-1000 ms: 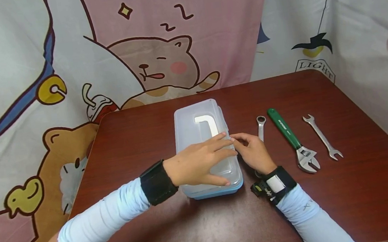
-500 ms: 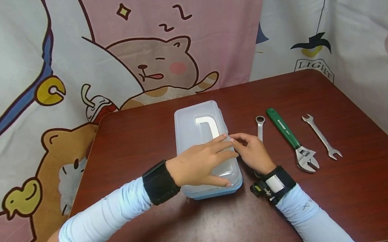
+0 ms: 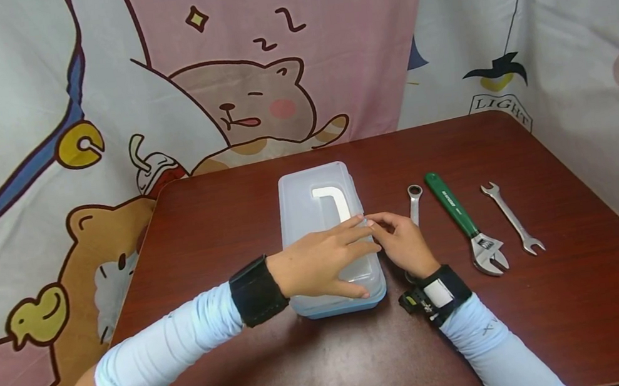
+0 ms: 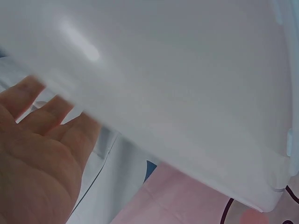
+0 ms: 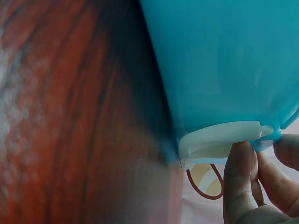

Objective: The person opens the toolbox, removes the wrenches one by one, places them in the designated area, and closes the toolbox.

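A plastic box with a translucent lid [image 3: 305,209] and a blue base [image 3: 339,309] stands on the table, its lid on top. My left hand [image 3: 325,262] lies across the lid with its fingers spread. In the left wrist view, the palm of the left hand [image 4: 42,154] faces the lid's pale surface [image 4: 177,93] and the fingertips meet its edge. At the box's right side is my right hand [image 3: 405,244]. The right wrist view shows its thumb and fingers [image 5: 242,170] pinching the end of a whitish latch [image 5: 217,135] beside the blue wall [image 5: 219,60].
Right of the box lie a ring-ended wrench [image 3: 414,197], partly hidden by the right hand, a green-handled adjustable wrench [image 3: 462,218] and a small open-end wrench [image 3: 513,217]. A cartoon-printed cloth [image 3: 362,43] hangs behind the brown table [image 3: 220,208].
The lid's far end appears slightly lower in the head view than a second ago. Both hands keep nearly the same places, and the wrenches lie as before.
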`<state>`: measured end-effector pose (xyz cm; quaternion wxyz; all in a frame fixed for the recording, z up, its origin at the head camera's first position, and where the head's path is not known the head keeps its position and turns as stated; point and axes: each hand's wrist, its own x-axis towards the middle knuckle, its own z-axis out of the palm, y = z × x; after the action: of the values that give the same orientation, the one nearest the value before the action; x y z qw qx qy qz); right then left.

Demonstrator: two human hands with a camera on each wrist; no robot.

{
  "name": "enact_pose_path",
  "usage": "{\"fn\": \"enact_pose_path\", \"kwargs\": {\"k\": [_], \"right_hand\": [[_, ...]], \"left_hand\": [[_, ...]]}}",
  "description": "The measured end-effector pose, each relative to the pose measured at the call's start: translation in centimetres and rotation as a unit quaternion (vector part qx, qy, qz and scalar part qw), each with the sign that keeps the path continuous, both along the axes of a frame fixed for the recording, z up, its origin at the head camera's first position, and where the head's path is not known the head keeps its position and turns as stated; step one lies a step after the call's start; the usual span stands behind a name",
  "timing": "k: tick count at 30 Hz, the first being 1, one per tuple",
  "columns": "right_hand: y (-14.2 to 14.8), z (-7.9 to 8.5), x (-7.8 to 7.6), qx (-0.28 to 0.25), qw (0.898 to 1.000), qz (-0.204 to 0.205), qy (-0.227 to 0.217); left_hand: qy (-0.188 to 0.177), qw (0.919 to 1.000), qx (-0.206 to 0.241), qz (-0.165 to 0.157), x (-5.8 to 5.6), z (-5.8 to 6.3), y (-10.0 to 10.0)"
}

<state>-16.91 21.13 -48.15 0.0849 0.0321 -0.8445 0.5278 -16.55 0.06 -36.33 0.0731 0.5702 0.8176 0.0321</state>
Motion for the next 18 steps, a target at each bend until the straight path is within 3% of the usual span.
{"fn": "enact_pose_path", "kwargs": {"k": [18], "right_hand": [[-0.05,-0.06,0.05,-0.012,1.000,0.002,-0.009]], "left_hand": [[0.001,1.0000,-0.001,-0.001,-0.09,-0.31,0.19]]}}
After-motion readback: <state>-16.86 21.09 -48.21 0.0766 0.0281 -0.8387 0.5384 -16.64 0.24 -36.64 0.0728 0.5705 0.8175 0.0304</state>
